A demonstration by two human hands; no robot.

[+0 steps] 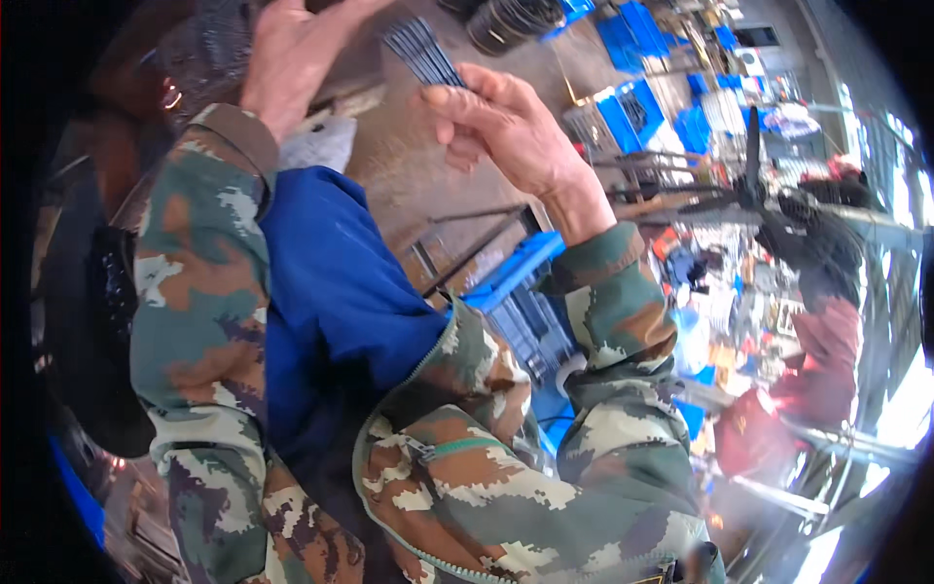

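My right hand [511, 127] is closed, its thumb and fingers pinching one end of a small bundle of thin dark metal strips [420, 51]. The strips fan slightly apart toward the upper left. My left hand [290, 60] is raised at the upper edge, beside dark machinery [209, 49]. One of its digits stretches to the right, apart from the others; the fingertips are cut off by the frame. Nothing shows in that hand. Blue cloth [326, 263] covers my lap between the camouflage sleeves.
Blue crates [630, 112] with dark parts stand at the upper right, near a dark round container [511, 24]. Beside my right forearm is another blue crate [516, 268]. A black fan [749, 185] and a person in red [793, 389] are at the right.
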